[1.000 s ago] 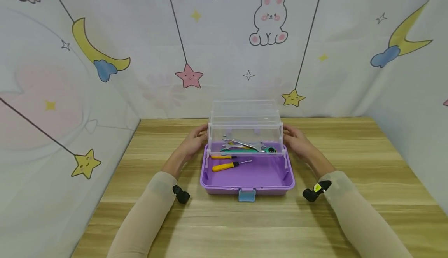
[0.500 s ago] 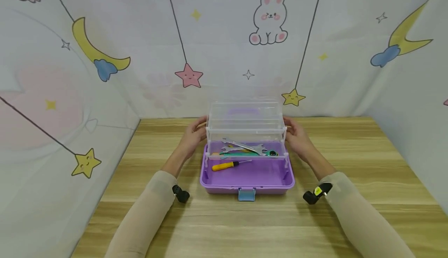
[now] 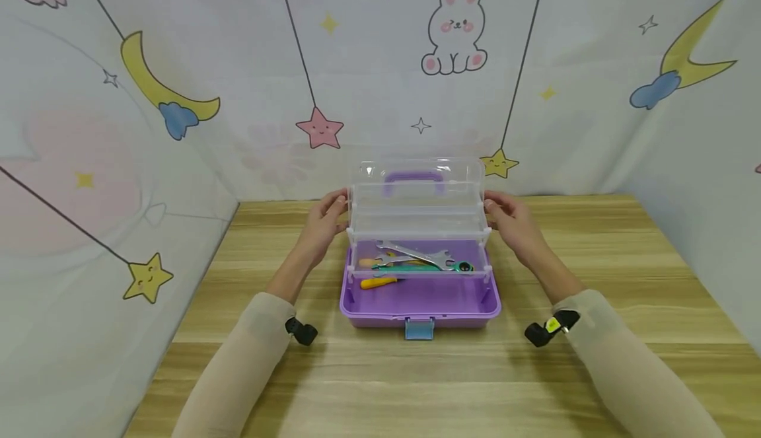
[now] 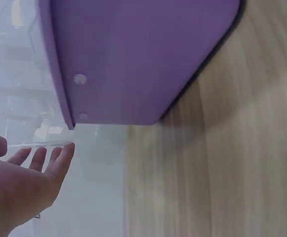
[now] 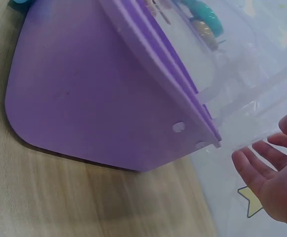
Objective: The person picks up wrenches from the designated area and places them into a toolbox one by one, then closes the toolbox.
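A purple toolbox [image 3: 374,321] with a blue latch [image 3: 419,329] stands open on the table. Its see-through lid [image 3: 464,168], with a purple handle [image 3: 414,176], is raised at the back. My left hand [image 3: 320,226] grips the lid's left edge between thumb and fingers; my right hand [image 3: 517,225] holds the right edge likewise. Clear trays [image 3: 416,221] on hinged arms stand between lid and base. Silver wrenches [image 3: 410,251] and a green-handled tool [image 3: 416,268] show behind the front tray's clear wall. A yellow screwdriver handle [image 3: 377,283] lies in the base, its shaft now mostly hidden.
The wood-grain table [image 3: 380,385] extends around the toolbox. Close behind the lid hangs a white cloth [image 3: 380,81] printed with stars, moons and a rabbit. Black wrist cameras [image 3: 301,331] sit at both cuffs.
Both hands have drawn the lid upward from behind, bringing its purple handle into view. The clear trays have swung forward and down over the base, covering more of the screwdriver.
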Tool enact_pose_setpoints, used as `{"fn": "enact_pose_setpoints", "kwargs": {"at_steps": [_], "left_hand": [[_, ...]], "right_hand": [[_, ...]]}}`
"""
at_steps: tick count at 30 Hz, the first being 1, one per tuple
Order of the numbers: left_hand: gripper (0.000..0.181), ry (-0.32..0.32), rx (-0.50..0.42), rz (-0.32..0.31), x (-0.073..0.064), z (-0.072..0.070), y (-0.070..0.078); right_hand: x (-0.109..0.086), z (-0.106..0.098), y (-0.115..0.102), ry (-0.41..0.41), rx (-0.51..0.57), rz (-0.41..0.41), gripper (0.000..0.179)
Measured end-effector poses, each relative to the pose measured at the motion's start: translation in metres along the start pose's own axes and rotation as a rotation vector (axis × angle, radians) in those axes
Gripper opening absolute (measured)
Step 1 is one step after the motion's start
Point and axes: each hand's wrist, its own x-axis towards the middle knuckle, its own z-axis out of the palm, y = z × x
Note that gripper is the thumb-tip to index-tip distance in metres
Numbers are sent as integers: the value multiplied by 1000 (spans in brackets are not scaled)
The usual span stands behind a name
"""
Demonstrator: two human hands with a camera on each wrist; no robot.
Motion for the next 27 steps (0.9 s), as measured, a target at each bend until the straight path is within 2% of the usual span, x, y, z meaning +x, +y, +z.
{"fn": "enact_pose_setpoints", "kwargs": {"at_steps": [7, 16, 22, 27], "left_hand": [[49, 18, 21, -7, -12, -1, 14], [55, -10, 100, -27, -26, -2, 33], [68, -31, 114, -90, -30, 1, 51], [77, -62, 92, -129, -33, -2, 59]], "right_hand": [[-6, -3, -9, -3, 77, -15, 50], [-16, -13, -24, -48, 55, 33, 65], [-22, -17, -33, -50, 65, 40, 73], [-26, -18, -36, -70, 53, 13, 73]]}}
